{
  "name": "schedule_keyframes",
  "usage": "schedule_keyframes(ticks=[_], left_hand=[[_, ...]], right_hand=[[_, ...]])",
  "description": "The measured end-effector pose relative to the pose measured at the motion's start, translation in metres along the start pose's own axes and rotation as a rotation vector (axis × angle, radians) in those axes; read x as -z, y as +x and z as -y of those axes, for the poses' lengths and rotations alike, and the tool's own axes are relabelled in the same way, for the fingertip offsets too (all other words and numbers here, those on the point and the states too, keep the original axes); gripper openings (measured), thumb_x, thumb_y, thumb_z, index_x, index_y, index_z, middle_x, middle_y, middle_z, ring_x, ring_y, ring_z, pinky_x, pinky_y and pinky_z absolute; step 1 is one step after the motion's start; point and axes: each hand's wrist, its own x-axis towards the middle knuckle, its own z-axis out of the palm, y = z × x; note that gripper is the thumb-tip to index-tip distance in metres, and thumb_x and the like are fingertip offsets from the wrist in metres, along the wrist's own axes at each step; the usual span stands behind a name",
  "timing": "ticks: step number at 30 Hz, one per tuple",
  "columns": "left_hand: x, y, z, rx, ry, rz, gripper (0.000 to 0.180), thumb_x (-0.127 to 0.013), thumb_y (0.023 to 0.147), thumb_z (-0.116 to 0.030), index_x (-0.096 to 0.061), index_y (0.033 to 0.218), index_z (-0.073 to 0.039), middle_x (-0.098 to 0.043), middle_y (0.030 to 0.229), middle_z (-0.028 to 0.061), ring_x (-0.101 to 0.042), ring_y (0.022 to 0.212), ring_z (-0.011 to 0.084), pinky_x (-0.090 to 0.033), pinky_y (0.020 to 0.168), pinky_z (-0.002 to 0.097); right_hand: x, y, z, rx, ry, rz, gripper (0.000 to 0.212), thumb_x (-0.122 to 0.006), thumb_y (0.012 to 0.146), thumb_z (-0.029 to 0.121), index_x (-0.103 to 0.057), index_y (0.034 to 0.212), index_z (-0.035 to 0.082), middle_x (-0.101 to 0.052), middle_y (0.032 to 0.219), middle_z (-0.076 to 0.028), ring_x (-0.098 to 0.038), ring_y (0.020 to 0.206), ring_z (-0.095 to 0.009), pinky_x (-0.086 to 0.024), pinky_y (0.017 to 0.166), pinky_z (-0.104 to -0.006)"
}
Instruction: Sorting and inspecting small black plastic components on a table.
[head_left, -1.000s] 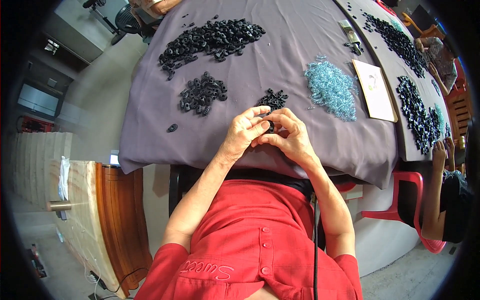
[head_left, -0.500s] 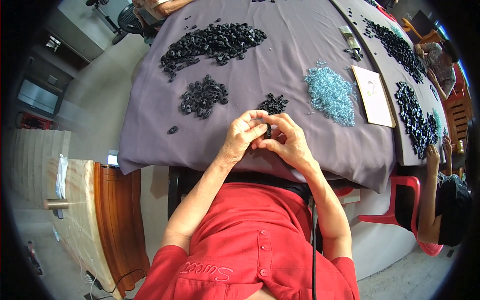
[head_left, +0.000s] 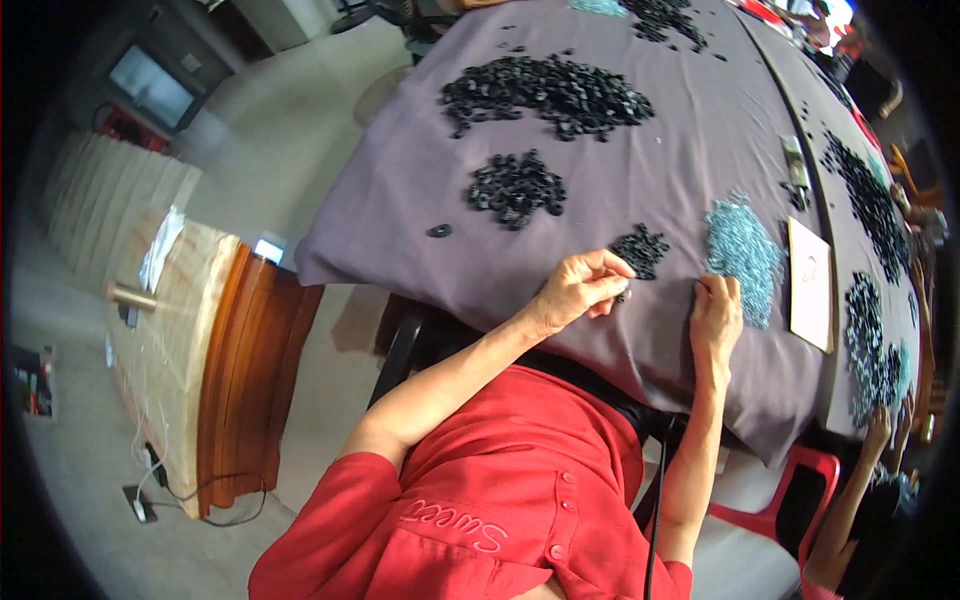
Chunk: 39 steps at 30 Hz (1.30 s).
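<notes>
Head view: small black piece (head_left: 622, 298) pinched in left hand (head_left: 578, 290); right hand (head_left: 717, 318) bunched, contents unclear, by pale blue heap (head_left: 748, 262).

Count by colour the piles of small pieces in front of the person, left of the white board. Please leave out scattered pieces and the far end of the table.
Black: 3 (large pile, medium pile, small pile)
Light blue: 1 (blue pile by the right hand)
Total: 4 piles

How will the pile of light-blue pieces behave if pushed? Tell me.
The pile of light-blue pieces would probably scatter rather than slide whole, being many loose bits. Each piece should be light, looking tiny beside the right hand.
</notes>
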Motion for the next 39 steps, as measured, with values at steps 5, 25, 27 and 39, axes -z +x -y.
schedule_keyframes(ticks=[5, 25, 27, 39], left_hand=[[0.021, -0.026, -0.042, 0.003, 0.216, -0.166, 0.016, -0.060, 0.088, -0.013, -0.065, 0.101, -0.008, -0.062, 0.078, -0.0011, -0.050, 0.060, 0.0018, -0.041, 0.052, 0.0173], [0.129, -0.083, -0.076, -0.449, 1.801, -0.624, 0.018, -0.066, 0.071, -0.004, -0.061, 0.088, -0.009, -0.053, 0.089, 0.0065, -0.054, 0.086, 0.0270, -0.044, 0.073, 0.0405], [0.133, -0.082, -0.073, -0.400, 1.840, -0.709, 0.019, -0.067, 0.070, -0.009, -0.061, 0.088, -0.013, -0.054, 0.092, 0.0027, -0.052, 0.091, 0.0251, -0.040, 0.075, 0.0421], [0.123, -0.076, -0.067, -0.354, 1.818, -0.791, 0.017, -0.072, 0.070, -0.022, -0.061, 0.081, -0.015, -0.054, 0.095, -0.0007, -0.049, 0.095, 0.0241, -0.035, 0.081, 0.0424]], right_hand=[[-0.005, 0.000, -0.001, 0.019, -0.008, -0.021, 0.005, -0.057, 0.084, 0.009, -0.055, 0.087, 0.006, -0.053, 0.087, -0.011, -0.056, 0.079, -0.031, -0.045, 0.067, -0.0397], [-0.005, -0.001, 0.004, -0.010, 0.021, -0.031, 0.006, -0.058, 0.083, 0.010, -0.054, 0.087, 0.008, -0.051, 0.089, -0.011, -0.056, 0.077, -0.032, -0.046, 0.065, -0.0415], [-0.004, -0.001, 0.005, -0.002, 0.051, -0.048, 0.005, -0.058, 0.083, 0.010, -0.054, 0.086, 0.008, -0.051, 0.088, -0.011, -0.056, 0.075, -0.032, -0.046, 0.064, -0.0417], [-0.005, -0.002, -0.001, 0.003, 0.050, -0.046, 0.008, -0.058, 0.083, 0.009, -0.053, 0.088, 0.007, -0.050, 0.088, -0.012, -0.056, 0.076, -0.032, -0.046, 0.063, -0.0413]])
